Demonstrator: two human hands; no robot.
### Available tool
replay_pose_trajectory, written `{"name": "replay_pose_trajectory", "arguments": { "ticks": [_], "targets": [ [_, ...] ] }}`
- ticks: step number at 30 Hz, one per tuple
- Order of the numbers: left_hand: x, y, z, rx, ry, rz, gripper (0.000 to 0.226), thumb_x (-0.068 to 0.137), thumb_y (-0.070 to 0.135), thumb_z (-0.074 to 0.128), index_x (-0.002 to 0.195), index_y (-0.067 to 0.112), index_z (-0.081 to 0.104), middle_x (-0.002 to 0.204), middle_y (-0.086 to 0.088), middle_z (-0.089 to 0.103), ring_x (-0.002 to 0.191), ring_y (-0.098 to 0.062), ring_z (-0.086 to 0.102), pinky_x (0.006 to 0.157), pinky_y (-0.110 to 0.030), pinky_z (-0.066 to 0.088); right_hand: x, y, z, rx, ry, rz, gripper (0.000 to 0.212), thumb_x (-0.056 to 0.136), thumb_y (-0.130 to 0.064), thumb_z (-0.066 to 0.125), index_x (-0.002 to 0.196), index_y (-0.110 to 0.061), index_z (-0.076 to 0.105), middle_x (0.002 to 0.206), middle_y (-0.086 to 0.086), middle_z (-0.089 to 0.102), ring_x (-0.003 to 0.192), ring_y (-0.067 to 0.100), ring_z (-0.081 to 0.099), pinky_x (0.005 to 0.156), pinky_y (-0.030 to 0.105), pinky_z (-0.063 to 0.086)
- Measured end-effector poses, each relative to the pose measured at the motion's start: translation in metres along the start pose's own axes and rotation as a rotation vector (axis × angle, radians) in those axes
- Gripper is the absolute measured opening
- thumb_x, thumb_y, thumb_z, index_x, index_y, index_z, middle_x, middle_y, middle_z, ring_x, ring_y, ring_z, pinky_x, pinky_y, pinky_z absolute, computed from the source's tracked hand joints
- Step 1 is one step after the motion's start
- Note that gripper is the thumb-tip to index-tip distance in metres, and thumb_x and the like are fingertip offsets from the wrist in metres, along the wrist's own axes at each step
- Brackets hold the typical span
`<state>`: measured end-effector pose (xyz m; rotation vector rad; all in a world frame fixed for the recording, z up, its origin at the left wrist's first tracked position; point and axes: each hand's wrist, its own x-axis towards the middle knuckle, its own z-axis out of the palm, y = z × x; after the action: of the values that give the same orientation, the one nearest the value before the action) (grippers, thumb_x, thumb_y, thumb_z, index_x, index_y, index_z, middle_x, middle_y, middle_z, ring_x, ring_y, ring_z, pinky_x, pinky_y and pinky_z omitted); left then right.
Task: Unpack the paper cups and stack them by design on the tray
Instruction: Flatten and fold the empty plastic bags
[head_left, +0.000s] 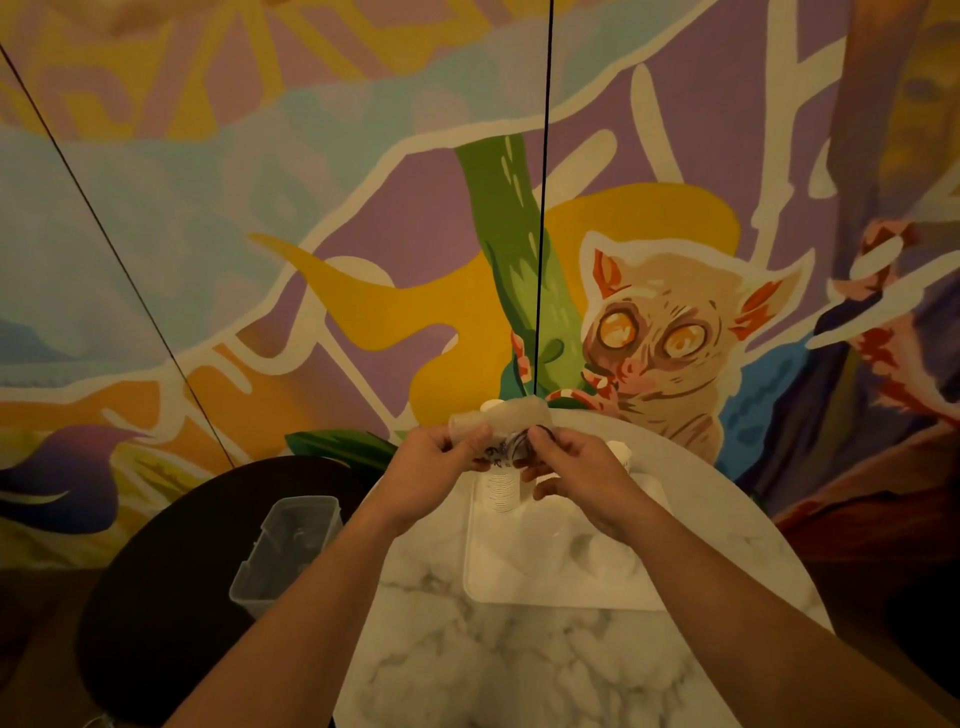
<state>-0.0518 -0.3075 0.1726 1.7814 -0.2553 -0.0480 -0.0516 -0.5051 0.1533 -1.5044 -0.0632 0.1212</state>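
The right hand (566, 462) hides the 3 o'clock end of the plastic-wrapped cup sleeve (498, 421), and its printed design blurs beyond reading. At 6 o'clock the frame edge cuts off the marble table (519, 665) and both forearms.

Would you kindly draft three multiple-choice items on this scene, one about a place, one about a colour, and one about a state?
1. Where does the clear plastic container sit?
A. on the dark round table left of the marble one
B. on the white tray
C. on the floor

2. What colour is the tray?
A. red
B. white
C. black

3. What are the two hands doing?
A. resting flat on the marble table
B. hanging idle
C. both holding a plastic-wrapped sleeve of cups above the tray

Key: 1 A, it rests on the dark table; 2 B, its bare rim is white; 3 C, the left hand and right hand grip the sleeve of cups.
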Motion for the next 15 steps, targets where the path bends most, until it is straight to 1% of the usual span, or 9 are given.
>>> {"name": "replay_pose_trajectory", "arguments": {
  "ticks": [2,4,5,7,9,10,12,13,15],
  "targets": [
    [0.002,-0.001,0.000,0.076,0.042,0.016,0.043,0.086,0.053,0.061,0.098,0.015,0.080,0.090,-0.001,0.079,0.088,-0.018,0.074,0.084,-0.040,0.059,0.002,0.002,0.002,0.081,0.050,0.034,0.025,0.099,-0.026,0.060,0.100,-0.005,0.074,0.094,0.015,0.075,0.079,0.020,0.066,0.066,0.030,0.057],
    [0.004,-0.004,0.001,0.134,0.076,0.047,0.049,0.086,0.056,0.062,0.089,0.011,0.080,0.083,-0.008,0.077,0.077,-0.018,0.069,0.075,-0.044,0.057,0.005,0.006,0.004,0.157,0.086,0.069,0.030,0.097,-0.028,0.063,0.103,-0.001,0.074,0.102,0.020,0.075,0.086,0.025,0.068,0.077,0.036,0.058],
    [0.004,-0.004,0.002,0.148,0.092,0.062,0.048,0.087,0.054,0.063,0.086,0.009,0.079,0.080,-0.009,0.076,0.073,-0.015,0.066,0.070,-0.041,0.055,0.007,0.008,0.006,0.197,0.097,0.079,0.033,0.096,-0.029,0.064,0.105,0.001,0.074,0.104,0.021,0.074,0.092,0.027,0.069,0.083,0.039,0.058],
    [0.004,-0.001,0.005,0.159,0.110,0.085,0.036,0.092,0.042,0.066,0.082,0.010,0.078,0.074,-0.002,0.075,0.068,-0.007,0.063,0.063,-0.032,0.051,0.008,0.011,0.009,0.256,0.119,0.072,0.033,0.097,-0.027,0.063,0.107,0.004,0.072,0.106,0.021,0.074,0.101,0.030,0.070,0.089,0.040,0.058],
    [0.004,0.000,0.007,0.134,0.110,0.096,0.021,0.095,0.033,0.067,0.088,0.015,0.076,0.076,0.004,0.074,0.068,-0.006,0.064,0.061,-0.024,0.050,0.007,0.011,0.011,0.288,0.148,0.044,0.029,0.097,-0.022,0.063,0.105,0.004,0.072,0.105,0.020,0.074,0.105,0.030,0.070,0.093,0.042,0.057],
    [0.006,-0.001,0.008,0.086,0.119,0.071,0.017,0.096,0.033,0.068,0.096,0.016,0.073,0.084,0.002,0.074,0.072,-0.008,0.066,0.062,-0.023,0.050,0.006,0.011,0.012,0.297,0.151,0.020,0.026,0.098,-0.020,0.062,0.103,0.004,0.072,0.104,0.020,0.074,0.104,0.030,0.071,0.094,0.042,0.057],
    [0.008,0.000,0.007,-0.046,0.147,-0.064,0.025,0.094,0.036,0.069,0.113,0.019,0.066,0.102,-0.004,0.072,0.080,-0.012,0.065,0.060,-0.023,0.048,0.004,0.010,0.014,0.290,0.134,-0.036,0.022,0.098,-0.019,0.061,0.097,0.001,0.069,0.101,0.019,0.074,0.100,0.029,0.071,0.093,0.042,0.057],
    [0.008,-0.001,0.006,-0.092,0.150,-0.143,0.030,0.094,0.039,0.069,0.116,0.019,0.065,0.107,-0.006,0.070,0.083,-0.014,0.062,0.060,-0.025,0.045,0.002,0.009,0.015,0.275,0.119,-0.058,0.021,0.098,-0.019,0.060,0.097,0.001,0.067,0.100,0.019,0.073,0.099,0.029,0.071,0.091,0.041,0.058],
    [0.007,-0.003,0.004,-0.121,0.125,-0.247,0.032,0.094,0.043,0.066,0.114,0.019,0.068,0.105,-0.005,0.070,0.084,-0.017,0.055,0.061,-0.029,0.037,-0.001,0.006,0.017,0.256,0.082,-0.073,0.021,0.098,-0.017,0.060,0.107,0.002,0.061,0.103,0.019,0.072,0.098,0.029,0.071,0.086,0.040,0.059]
  ]
}}
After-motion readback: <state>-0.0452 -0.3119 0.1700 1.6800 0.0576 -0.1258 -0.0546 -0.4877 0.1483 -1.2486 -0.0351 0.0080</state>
